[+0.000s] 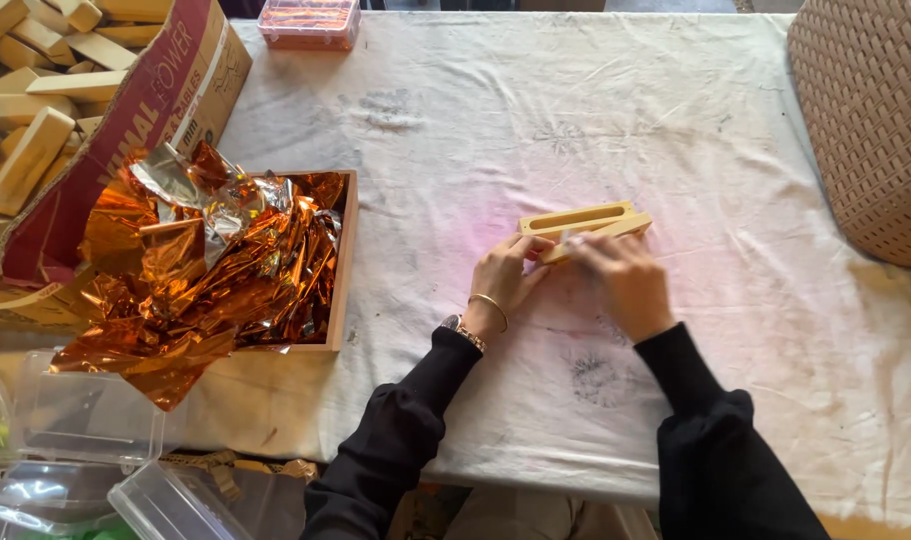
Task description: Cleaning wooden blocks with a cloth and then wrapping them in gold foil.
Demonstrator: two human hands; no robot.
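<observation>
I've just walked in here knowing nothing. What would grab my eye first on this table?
Most striking is the crumpled copper-orange foil spilling out of a shallow wooden tray at the table's left side. Near the middle of the stained white cloth, the left hand and right hand both rest on a pale slotted wooden block. At the far left, a cardboard box holds many similar wooden pieces.

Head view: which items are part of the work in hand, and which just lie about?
In hand:
left hand
right hand
slotted wooden block

Lying about:
wooden tray of orange foil
cardboard box of wooden blocks
clear plastic boxes
wicker basket
</observation>
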